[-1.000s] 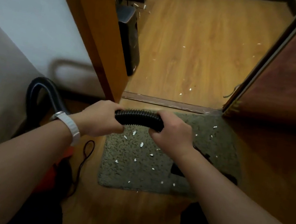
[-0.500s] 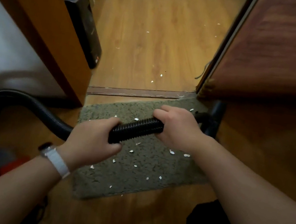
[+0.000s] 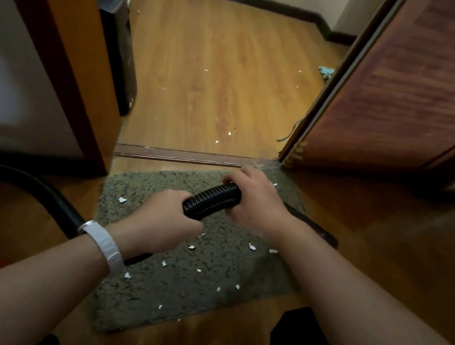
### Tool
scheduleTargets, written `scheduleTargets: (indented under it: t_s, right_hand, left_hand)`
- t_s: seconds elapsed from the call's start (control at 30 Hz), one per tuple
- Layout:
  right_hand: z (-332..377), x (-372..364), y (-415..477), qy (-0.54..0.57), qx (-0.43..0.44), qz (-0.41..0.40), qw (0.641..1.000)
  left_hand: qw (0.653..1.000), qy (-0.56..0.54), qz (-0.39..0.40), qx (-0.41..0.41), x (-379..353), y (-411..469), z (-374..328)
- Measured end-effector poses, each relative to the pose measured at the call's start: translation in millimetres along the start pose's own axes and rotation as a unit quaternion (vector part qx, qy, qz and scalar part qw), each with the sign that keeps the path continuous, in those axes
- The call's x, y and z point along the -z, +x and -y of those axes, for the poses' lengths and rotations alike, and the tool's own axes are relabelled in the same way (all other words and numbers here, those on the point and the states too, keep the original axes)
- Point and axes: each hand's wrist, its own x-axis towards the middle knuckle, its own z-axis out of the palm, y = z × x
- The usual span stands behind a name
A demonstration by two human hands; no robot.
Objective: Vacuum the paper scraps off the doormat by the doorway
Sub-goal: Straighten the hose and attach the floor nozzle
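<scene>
Hands first: our left hand (image 3: 159, 221) and right hand (image 3: 254, 203) both grip the ribbed black hose (image 3: 211, 204) above the doormat (image 3: 200, 296) by the threshold (image 3: 192, 159). Paper scraps (image 3: 251, 247) litter it, so we want slow, overlapping passes.

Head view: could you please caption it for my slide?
Left hand and right hand grip the hose above scraps on the doormat.

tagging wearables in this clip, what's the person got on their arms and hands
Both forearms are bare, no sleeves in view. The left hand and right hand wear no gloves, and no rings show. The only item worn is a smooth white wristband on the left wrist, like a watch strap or fitness band.
</scene>
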Motion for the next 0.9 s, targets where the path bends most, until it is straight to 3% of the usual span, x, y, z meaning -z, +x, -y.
scheduleTargets:
  t_s: [0.17, 0.23, 0.37, 0.47, 0.53, 0.67, 0.9]
  right_hand:
    - [-6.7, 10.7, 9.6, 0.13, -0.17, -0.124, 0.969]
    - [-5.6, 8.6, 14.8, 0.241, -0.247, -0.082, 0.935]
    - [4.9, -3.8, 25.9, 0.506, -0.317, 0.07, 0.799]
    - [3.7, -0.5, 36.5, 0.624, -0.307, 0.099, 0.712]
    - [-0.1, 1.7, 40.6, 0.653, -0.319, 0.11, 0.678]
    - [-6.7, 1.6, 38.2, 0.617, -0.334, 0.118, 0.703]
    - [-9.9, 10.5, 30.1, 0.462, -0.3, 0.087, 0.83]
  left_hand:
    - [0.999, -0.047, -0.028, -0.004, 4.2, 0.1, 4.9]
    - [0.999, -0.044, -0.028, -0.009, -1.4, 0.3, 5.2]
    - [0.998, -0.014, -0.046, -0.027, -10.1, 6.6, 2.2]
    - [0.997, 0.047, -0.002, -0.058, -21.4, 5.3, -2.2]
    - [0.99, 0.106, 0.039, -0.082, -32.9, 0.7, -4.6]
    - [0.979, 0.159, 0.087, -0.094, -47.2, 1.4, 0.4]
    - [0.968, 0.127, 0.195, -0.098, -43.9, 14.9, 8.3]
